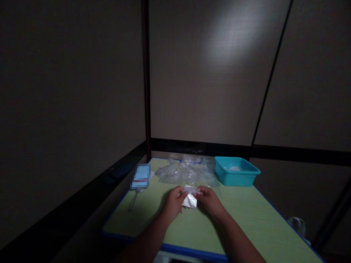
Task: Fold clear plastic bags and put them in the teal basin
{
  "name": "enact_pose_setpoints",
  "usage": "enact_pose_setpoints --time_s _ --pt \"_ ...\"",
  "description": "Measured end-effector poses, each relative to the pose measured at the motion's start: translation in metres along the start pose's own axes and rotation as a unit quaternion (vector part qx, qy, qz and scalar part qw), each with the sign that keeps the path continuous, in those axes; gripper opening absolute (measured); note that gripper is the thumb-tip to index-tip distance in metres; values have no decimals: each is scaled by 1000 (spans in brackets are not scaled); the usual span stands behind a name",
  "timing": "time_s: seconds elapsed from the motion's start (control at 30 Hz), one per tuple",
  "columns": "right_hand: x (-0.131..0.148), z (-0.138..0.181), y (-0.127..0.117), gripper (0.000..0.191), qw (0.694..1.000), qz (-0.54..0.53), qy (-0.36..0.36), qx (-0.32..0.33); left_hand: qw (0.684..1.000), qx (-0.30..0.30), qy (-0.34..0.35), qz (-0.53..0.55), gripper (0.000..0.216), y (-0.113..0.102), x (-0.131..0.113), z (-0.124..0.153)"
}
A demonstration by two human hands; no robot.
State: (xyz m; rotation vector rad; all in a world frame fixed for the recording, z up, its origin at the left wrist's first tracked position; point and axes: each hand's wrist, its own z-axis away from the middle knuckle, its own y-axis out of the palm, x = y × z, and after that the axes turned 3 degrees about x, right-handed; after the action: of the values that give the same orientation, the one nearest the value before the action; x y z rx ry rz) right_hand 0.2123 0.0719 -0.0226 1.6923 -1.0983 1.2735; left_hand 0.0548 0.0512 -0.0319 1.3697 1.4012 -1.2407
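Between my two hands is a small clear plastic bag, shiny and partly folded near its top. My left hand pinches its left side, thumb on top. On the other side, my right hand grips the upper right edge between thumb and fingers. Just beyond them, a loose heap of clear plastic bags spreads over the table. What the small bag contains, if anything, I cannot make out.
A turquoise plastic basin with something whitish inside stands at the table's back right. At the left edge lies a blurred-out card-like thing with a strap loop. The green table has a blue rim and meets panelled walls.
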Motion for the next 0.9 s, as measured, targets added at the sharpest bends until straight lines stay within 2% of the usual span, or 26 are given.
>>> enact_pose_setpoints --time_s 0.13,0.37,0.57,0.9 --pt "2 2 0 35 999 -22 1 -26 1000 16 -19 4 35 2 2 -1" --pt "9 6 3 35 999 -36 16 -33 1000 -11 -23 8 38 -1 -3 -2" --pt "5 4 4 31 995 -57 18 -77 1000 -10 -19 13 35 -3 -7 1" --pt "10 6 3 29 994 8 1 -109 1000 9 -26 14 38 -2 -3 2"
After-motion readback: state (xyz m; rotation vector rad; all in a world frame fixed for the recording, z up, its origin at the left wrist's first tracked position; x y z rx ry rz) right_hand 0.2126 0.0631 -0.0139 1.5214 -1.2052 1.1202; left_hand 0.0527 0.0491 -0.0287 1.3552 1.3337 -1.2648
